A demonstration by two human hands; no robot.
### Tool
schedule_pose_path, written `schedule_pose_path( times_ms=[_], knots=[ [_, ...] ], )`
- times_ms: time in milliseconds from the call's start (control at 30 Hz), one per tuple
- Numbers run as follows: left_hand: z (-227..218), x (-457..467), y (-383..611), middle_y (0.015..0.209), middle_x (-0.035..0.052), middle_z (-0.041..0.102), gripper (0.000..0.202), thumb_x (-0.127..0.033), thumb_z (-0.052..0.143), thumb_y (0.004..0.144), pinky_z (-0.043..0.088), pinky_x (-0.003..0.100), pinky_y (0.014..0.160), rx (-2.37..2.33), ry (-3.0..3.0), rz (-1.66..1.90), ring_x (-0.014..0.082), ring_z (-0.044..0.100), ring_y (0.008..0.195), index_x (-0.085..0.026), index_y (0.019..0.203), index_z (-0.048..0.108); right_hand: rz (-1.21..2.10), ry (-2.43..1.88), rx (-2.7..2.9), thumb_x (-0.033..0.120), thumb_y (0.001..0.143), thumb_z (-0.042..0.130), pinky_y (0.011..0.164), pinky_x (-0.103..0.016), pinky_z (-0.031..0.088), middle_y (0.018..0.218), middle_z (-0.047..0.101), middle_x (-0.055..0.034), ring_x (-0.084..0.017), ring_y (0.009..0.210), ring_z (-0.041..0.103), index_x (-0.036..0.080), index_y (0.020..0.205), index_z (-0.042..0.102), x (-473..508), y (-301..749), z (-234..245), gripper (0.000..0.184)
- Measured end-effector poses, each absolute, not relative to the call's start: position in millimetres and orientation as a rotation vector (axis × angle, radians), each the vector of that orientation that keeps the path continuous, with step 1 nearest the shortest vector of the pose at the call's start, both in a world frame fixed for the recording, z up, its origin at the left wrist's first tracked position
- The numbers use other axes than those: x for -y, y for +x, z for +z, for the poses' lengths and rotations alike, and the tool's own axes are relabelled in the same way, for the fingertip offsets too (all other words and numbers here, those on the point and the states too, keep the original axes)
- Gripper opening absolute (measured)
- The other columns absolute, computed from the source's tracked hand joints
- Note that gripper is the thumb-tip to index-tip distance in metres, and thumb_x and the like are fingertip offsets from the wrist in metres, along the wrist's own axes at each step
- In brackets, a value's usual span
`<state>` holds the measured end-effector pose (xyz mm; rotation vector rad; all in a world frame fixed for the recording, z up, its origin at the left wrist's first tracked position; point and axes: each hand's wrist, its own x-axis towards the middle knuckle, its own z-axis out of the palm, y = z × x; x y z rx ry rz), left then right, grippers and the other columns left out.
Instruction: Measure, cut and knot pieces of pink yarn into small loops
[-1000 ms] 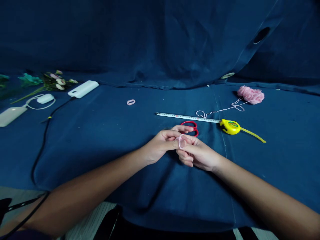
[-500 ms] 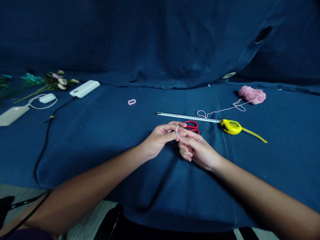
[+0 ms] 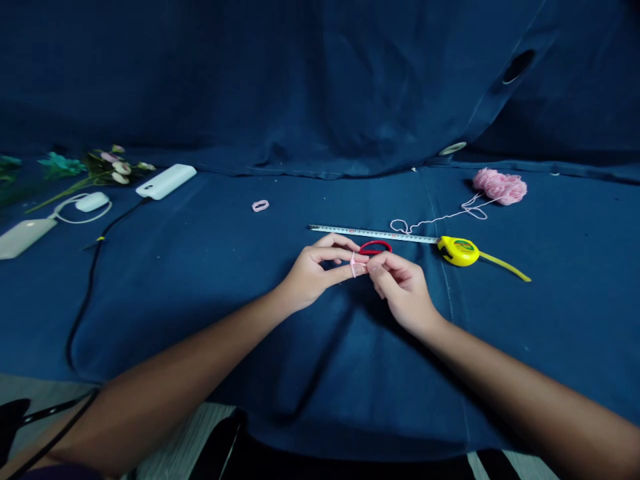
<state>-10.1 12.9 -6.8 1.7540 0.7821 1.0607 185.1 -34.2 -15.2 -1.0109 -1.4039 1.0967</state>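
A small loop of pink yarn (image 3: 353,265) encircles the thumb and a finger of my left hand (image 3: 320,267), close to their tips. My left hand is closed on this loop. The thumb and fingertips of my right hand (image 3: 403,287) are pinched together right beside it; what they grip, if anything, is too small to make out. Red-handled scissors (image 3: 376,244) lie just behind my hands, with their blades hidden. Beyond them a yellow tape measure (image 3: 459,251) rests with its blade pulled out to the left.
A ball of pink yarn (image 3: 500,185) lies at the back right, trailing a loose strand. One small pink yarn ring (image 3: 261,206) sits left of the tape. At far left are a white power bank (image 3: 167,182), a black cable (image 3: 91,280), a white device (image 3: 27,238) and artificial flowers (image 3: 117,167).
My right hand has drawn slightly right, away from the left fingers. The yarn loop now sits around my left thumb and finger. The view has shifted a little.
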Motion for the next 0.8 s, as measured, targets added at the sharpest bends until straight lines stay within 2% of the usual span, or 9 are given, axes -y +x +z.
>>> schedule_pose_path(
  times_ms=[100, 267, 467, 633, 800],
  knots=[
    [-3.2, -12.1, -9.9, 0.112, 0.0063, 0.07, 0.021, -0.029, 0.082, 0.086, 0.052, 0.041, 0.1, -0.776, 1.888, 1.083, 0.0213, 0.066, 0.107, -0.03, 0.106, 0.083, 1.033, -1.017, 1.407, 0.043, 0.1, 0.062, 0.056, -0.027, 0.034, 0.06, 0.05, 0.0045, -0.011, 0.054, 0.041, 0.019, 0.084, 0.067, 33.6, 186.4, -15.0, 0.029],
    [-5.8, -14.1, -12.2, 0.111, 0.0061, 0.071, 0.019, -0.028, 0.08, 0.087, 0.05, 0.042, 0.103, -0.803, 2.093, 1.105, 0.0217, 0.066, 0.108, -0.03, 0.106, 0.083, 1.028, -1.002, 1.422, 0.04, 0.1, 0.061, 0.057, -0.027, 0.036, 0.061, 0.05, 0.0042, -0.011, 0.054, 0.041, 0.019, 0.083, 0.066, 33.1, 187.9, -15.9, 0.027],
    [-7.7, -14.1, -12.3, 0.106, 0.0044, 0.074, 0.005, -0.029, 0.079, 0.088, 0.05, 0.041, 0.095, -0.87, 2.283, 1.023, 0.0217, 0.064, 0.1, -0.026, 0.09, 0.082, 1.02, -0.986, 1.534, 0.04, 0.1, 0.06, 0.06, -0.027, 0.04, 0.07, 0.058, 0.0007, -0.013, 0.06, 0.048, 0.02, 0.083, 0.065, 34.5, 187.9, -18.7, 0.027],
    [-7.1, -11.5, -11.3, 0.104, 0.0042, 0.074, 0.005, -0.027, 0.075, 0.089, 0.049, 0.039, 0.092, -0.894, 2.369, 0.95, 0.0225, 0.061, 0.1, -0.025, 0.087, 0.08, 0.955, -1.009, 1.719, 0.037, 0.1, 0.06, 0.062, -0.028, 0.04, 0.071, 0.058, 0.0003, -0.014, 0.063, 0.049, 0.02, 0.088, 0.067, 33.0, 187.5, -21.1, 0.022],
    [-6.6, -9.5, -10.7, 0.103, 0.0037, 0.073, 0.014, -0.022, 0.073, 0.089, 0.048, 0.037, 0.091, -0.871, 2.409, 0.896, 0.0219, 0.06, 0.1, -0.021, 0.075, 0.074, 0.958, -0.979, 1.803, 0.027, 0.102, 0.053, 0.072, -0.03, 0.045, 0.083, 0.068, -0.0024, -0.016, 0.074, 0.06, 0.019, 0.091, 0.069, 31.2, 188.7, -17.6, 0.021]
  ],
)
